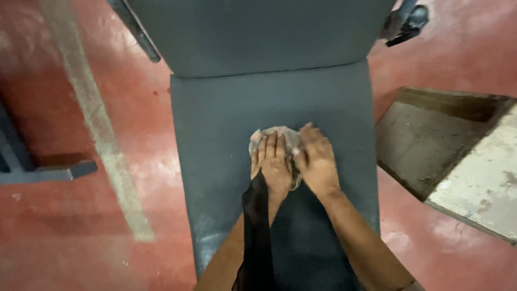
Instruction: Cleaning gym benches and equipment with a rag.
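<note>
A dark grey padded bench runs away from me down the middle of the view. A crumpled pale cloth lies on its seat. Both hands press flat on that cloth, side by side. My left hand covers the cloth's left part, fingers pointing forward. My right hand lies on its right part, fingers bent over the cloth. A strip of sheer black fabric hangs along my left forearm.
The bench's back pad rises at the top. A red painted floor with a pale stripe surrounds it. A grey metal frame foot lies at the left. At the right a sunken concrete pit and slab.
</note>
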